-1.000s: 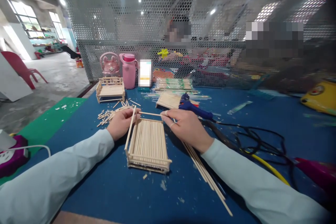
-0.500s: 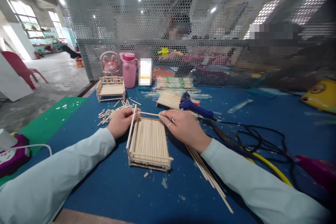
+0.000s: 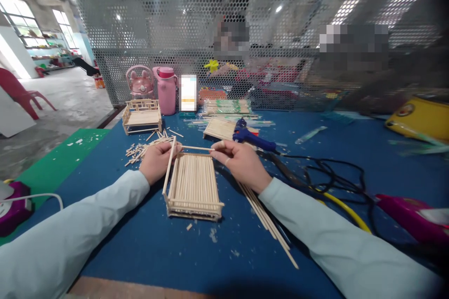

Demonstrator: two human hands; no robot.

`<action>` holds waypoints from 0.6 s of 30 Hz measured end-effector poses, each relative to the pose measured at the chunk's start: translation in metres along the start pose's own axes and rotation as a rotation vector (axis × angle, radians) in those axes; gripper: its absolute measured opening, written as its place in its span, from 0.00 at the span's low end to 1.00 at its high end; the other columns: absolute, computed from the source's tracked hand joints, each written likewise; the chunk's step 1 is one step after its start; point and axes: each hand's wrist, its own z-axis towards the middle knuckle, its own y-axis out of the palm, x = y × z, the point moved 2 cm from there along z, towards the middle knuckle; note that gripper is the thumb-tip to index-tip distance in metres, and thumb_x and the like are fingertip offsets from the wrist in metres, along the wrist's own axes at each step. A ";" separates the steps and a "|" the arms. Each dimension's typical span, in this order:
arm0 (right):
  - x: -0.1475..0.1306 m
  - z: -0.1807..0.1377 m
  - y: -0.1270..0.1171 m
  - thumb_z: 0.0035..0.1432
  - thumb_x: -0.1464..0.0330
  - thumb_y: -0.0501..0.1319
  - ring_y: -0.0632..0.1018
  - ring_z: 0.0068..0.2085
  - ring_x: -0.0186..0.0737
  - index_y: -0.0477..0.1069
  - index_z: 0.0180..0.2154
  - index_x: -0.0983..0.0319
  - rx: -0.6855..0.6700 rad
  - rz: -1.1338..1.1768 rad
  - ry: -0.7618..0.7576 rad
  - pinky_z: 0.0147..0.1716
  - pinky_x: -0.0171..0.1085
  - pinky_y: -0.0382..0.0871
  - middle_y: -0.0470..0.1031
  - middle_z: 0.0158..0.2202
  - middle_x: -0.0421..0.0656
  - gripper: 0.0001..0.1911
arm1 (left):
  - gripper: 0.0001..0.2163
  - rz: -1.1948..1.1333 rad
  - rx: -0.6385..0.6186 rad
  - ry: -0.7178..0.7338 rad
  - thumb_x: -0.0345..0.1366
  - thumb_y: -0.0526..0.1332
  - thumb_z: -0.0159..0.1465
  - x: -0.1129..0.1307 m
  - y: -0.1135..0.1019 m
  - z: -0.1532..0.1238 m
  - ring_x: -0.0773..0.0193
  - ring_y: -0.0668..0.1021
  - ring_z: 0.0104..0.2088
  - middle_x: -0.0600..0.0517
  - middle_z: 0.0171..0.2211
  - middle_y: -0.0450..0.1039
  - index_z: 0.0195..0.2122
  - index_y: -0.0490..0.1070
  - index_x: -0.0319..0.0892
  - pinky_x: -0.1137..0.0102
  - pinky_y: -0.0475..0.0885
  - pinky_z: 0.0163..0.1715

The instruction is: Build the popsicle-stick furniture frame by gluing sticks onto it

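Note:
A small tray-like frame of thin wooden sticks (image 3: 192, 184) lies on the blue table mat (image 3: 224, 247) in front of me. My left hand (image 3: 155, 161) grips its far left corner, where an upright stick rises. My right hand (image 3: 240, 162) pinches one end of a thin wooden stick (image 3: 196, 148) held level across the frame's far end. Both hands are closed. A bundle of long sticks (image 3: 266, 219) lies under my right wrist.
A blue glue gun (image 3: 250, 136) and black and yellow cables (image 3: 333, 182) lie to the right. Stick offcuts (image 3: 142, 149), a finished stick bench (image 3: 141, 116), a pink bottle (image 3: 167, 89) and stick packs (image 3: 226, 106) sit at the back. People work behind a perforated screen (image 3: 245, 32).
The view has shifted slightly, so everything sits a little left and higher. Both hands keep their hold on the frame and the stick at its far end.

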 end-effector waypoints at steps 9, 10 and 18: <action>-0.007 -0.003 -0.001 0.55 0.66 0.56 0.78 0.36 0.40 0.75 0.29 0.62 0.052 -0.133 -0.123 0.37 0.38 0.70 0.80 0.33 0.42 0.11 | 0.16 0.005 0.022 -0.017 0.48 0.65 0.46 0.002 0.001 -0.001 0.69 0.66 0.23 0.54 0.21 0.68 0.27 0.76 0.37 0.74 0.60 0.22; -0.007 -0.003 -0.001 0.56 0.66 0.55 0.78 0.36 0.40 0.75 0.28 0.62 0.051 -0.147 -0.138 0.37 0.38 0.70 0.80 0.33 0.42 0.12 | 0.16 0.010 0.027 -0.012 0.47 0.65 0.46 0.002 0.001 -0.001 0.69 0.66 0.23 0.54 0.21 0.67 0.26 0.75 0.37 0.74 0.60 0.22; -0.002 -0.005 -0.001 0.57 0.66 0.55 0.79 0.39 0.41 0.77 0.35 0.61 0.103 -0.275 -0.224 0.40 0.38 0.71 0.80 0.38 0.43 0.13 | 0.17 0.038 0.025 0.018 0.49 0.64 0.47 0.004 0.001 -0.002 0.69 0.66 0.23 0.53 0.22 0.68 0.25 0.75 0.38 0.74 0.60 0.21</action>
